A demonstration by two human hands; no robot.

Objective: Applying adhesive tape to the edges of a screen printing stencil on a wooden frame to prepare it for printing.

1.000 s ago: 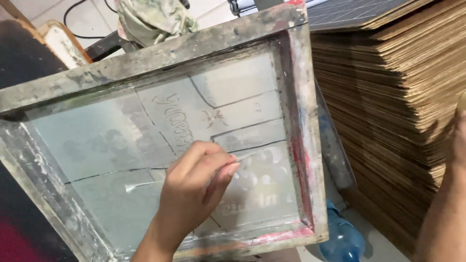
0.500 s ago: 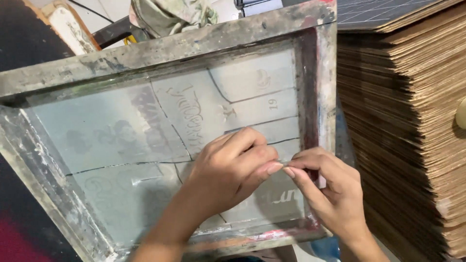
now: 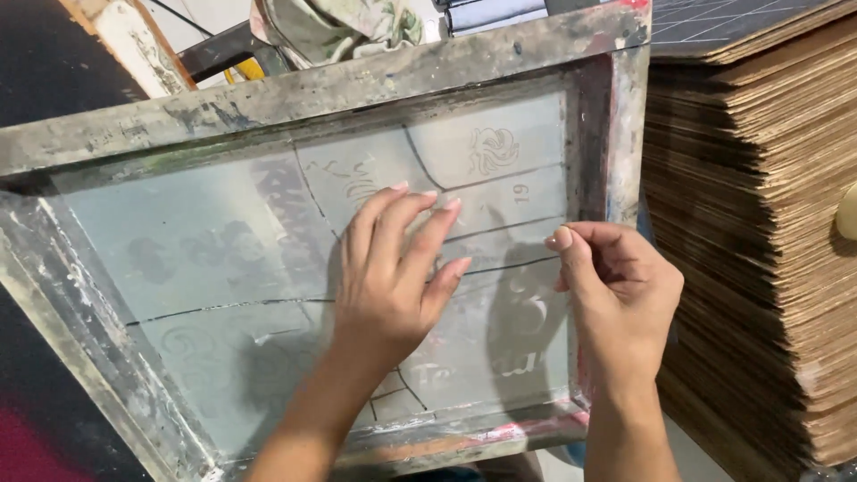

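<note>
The printing screen frame (image 3: 303, 98), a worn wooden rectangle stained with grey and red ink, is lying tilted across the middle of the view, with its far rail running from the left edge up to the right. Its translucent mesh (image 3: 196, 259) is facing upward, so the faint stencil shapes and the dark curved seams across it are open to the hands.

The left hand (image 3: 393, 277) is resting flat on the centre of the mesh. Its fingers are extended and spread, and it is gripping nothing; the posture appears to be pressing the surface down to steady it.

The right hand (image 3: 616, 303) is positioned just to the right, at the near right part of the mesh beside the red-stained right rail. Its fingers are curled inward with the thumb (image 3: 571, 259) raised against them in a pinch. It cannot be determined whether anything thin is held in that pinch. The pinch suggests fine picking at the mesh surface while the other hand is bracing.

A tall stack of brown cardboard sheets (image 3: 759, 232) is standing on the right, touching or just beside the frame. A crumpled cloth (image 3: 330, 27) is lying beyond the far rail.
</note>
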